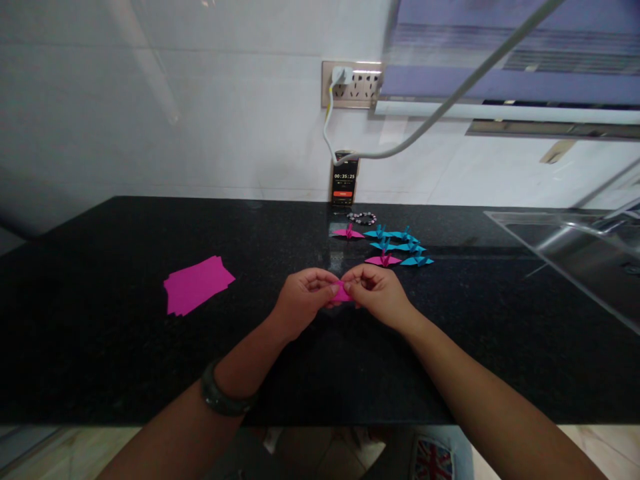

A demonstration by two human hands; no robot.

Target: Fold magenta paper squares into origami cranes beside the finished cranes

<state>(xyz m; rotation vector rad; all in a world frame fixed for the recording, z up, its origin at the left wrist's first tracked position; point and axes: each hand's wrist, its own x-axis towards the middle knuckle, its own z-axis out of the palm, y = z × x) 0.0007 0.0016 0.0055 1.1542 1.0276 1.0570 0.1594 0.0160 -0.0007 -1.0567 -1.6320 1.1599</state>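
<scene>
A small folded piece of pink paper (343, 292) is pinched between my two hands above the dark countertop. My left hand (307, 293) grips its left side between thumb and fingers, and my right hand (377, 290) grips the right side the same way. The fingers cover much of the paper, so its full shape is hidden. Just beyond my hands stand folded paper cranes: a pink crane (349, 232), another pink crane (383, 259) and several blue cranes (417, 261). Off to the left lies a loose stack of pink paper sheets (197, 285).
A phone (345, 179) showing a timer leans against the wall, with a beaded bracelet (363, 219) before it. A white cable (400, 148) runs from the wall socket (351, 85) across the upper view. A metal sink (590, 247) is at the right.
</scene>
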